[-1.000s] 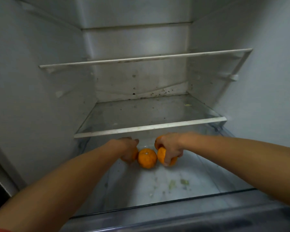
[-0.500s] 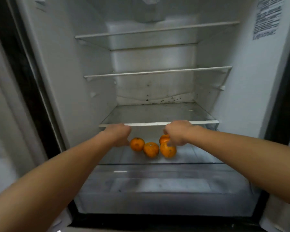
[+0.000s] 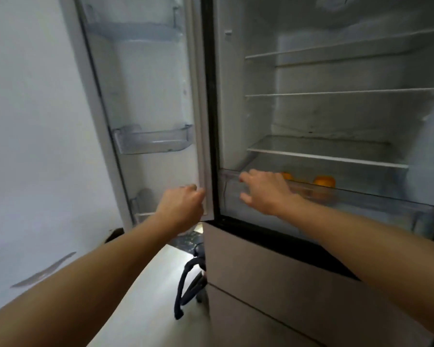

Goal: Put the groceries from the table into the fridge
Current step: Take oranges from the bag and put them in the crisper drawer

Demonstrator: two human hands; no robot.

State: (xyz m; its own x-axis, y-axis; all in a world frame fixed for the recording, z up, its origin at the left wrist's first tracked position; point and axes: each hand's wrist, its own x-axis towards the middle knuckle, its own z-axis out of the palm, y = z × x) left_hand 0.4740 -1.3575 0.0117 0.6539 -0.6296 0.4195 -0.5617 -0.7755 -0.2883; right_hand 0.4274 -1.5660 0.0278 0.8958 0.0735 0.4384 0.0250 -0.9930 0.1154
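Fridge (image 3: 236,121) open, door (image 3: 148,83) swung wide to the left. Task items in view: oranges (image 3: 324,182), at least two, on the lowest level under the bottom glass shelf (image 3: 323,156), behind the rim of the clear drawer front (image 3: 373,209). One is partly hidden by the right hand (image 3: 263,192). I cannot tell whether they lie in the drawer or on its cover.

Right hand: fingers spread and straight, holding nothing, in front of the drawer rim. Contact with the rim not resolvable. Left hand (image 3: 181,207): fingers loosely curled, nothing visible in them, just beside the door's inner edge. I judge both hands free because the oranges are already deposited. The next load would have to come from the table, which is out of frame.

Surfaces: shelves bare glass with white trim, back wall stained. Door bin (image 3: 153,142) clear plastic. Below the compartment, a beige drawer front (image 3: 273,284). Room: pale wall (image 3: 30,121) on the left, light floor (image 3: 145,284), a black cable (image 3: 186,289) hanging by the fridge corner. Motion blur throughout, so fine detail is unreliable.
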